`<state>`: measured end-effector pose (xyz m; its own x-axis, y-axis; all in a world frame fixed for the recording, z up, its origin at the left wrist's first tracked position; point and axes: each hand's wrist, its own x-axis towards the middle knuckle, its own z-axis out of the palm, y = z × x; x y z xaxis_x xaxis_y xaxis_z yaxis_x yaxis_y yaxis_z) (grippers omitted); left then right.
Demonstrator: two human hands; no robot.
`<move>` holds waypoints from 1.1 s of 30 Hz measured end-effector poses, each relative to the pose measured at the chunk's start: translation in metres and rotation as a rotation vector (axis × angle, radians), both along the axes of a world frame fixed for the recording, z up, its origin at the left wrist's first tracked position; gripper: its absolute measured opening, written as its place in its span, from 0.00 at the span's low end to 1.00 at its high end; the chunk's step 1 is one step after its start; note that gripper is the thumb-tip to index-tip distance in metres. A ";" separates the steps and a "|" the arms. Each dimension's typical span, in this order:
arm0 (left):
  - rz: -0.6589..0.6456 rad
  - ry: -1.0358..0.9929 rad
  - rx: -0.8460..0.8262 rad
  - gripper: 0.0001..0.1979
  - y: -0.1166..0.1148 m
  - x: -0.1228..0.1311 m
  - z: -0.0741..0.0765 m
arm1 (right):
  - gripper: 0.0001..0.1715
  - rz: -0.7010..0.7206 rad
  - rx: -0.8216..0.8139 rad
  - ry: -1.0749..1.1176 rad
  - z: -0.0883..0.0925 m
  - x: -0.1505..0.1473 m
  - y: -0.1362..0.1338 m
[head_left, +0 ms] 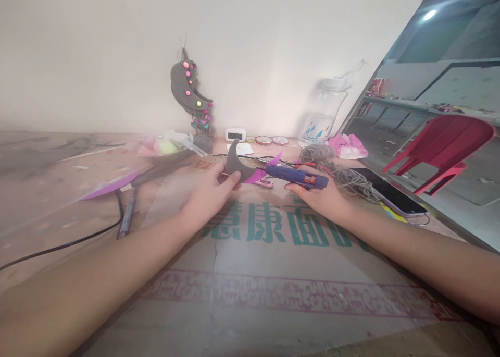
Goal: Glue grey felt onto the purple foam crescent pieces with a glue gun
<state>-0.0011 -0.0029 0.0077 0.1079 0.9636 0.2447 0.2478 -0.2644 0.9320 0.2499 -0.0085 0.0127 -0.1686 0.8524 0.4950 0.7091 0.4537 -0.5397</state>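
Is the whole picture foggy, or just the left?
In the head view, a hazy smear washes out the left side and bottom; the middle, around the blue glue gun and grey crescent, looks sharper; a ceiling lamp glares top right.

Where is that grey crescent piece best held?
Probably at its broad lower body, from the left, as the left hand pinches the grey crescent now: its tip tapers thin upward, and the glue gun in the right hand occupies its right side.
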 end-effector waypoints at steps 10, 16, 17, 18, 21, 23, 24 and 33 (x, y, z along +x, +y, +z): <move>0.022 -0.016 -0.021 0.15 0.002 -0.002 -0.002 | 0.17 -0.027 -0.014 0.163 0.008 -0.005 -0.005; -0.037 0.004 -0.046 0.12 0.000 0.000 0.002 | 0.27 0.027 -0.013 0.254 0.036 0.000 0.010; -0.058 0.013 -0.051 0.12 -0.001 0.000 0.003 | 0.27 0.025 -0.023 0.260 0.042 0.001 0.015; -0.075 0.019 -0.057 0.12 -0.002 0.001 0.004 | 0.27 0.021 -0.039 0.255 0.048 0.001 0.019; -0.106 0.021 -0.078 0.12 -0.004 0.002 0.007 | 0.25 0.030 -0.078 0.200 0.065 -0.003 0.037; -0.110 0.022 -0.077 0.12 -0.005 0.003 0.008 | 0.23 0.030 -0.084 0.158 0.072 -0.008 0.054; -0.108 0.022 -0.068 0.12 -0.006 0.003 0.008 | 0.22 0.016 -0.084 0.140 0.074 -0.011 0.064; -0.127 -0.035 -0.062 0.10 -0.002 0.002 0.009 | 0.21 -0.027 -0.260 -0.099 0.039 -0.037 0.156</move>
<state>0.0005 -0.0048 0.0165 0.2220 0.9562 0.1908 0.1834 -0.2331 0.9550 0.2129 0.1475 0.0521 -0.1809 0.9534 0.2413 0.7742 0.2893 -0.5629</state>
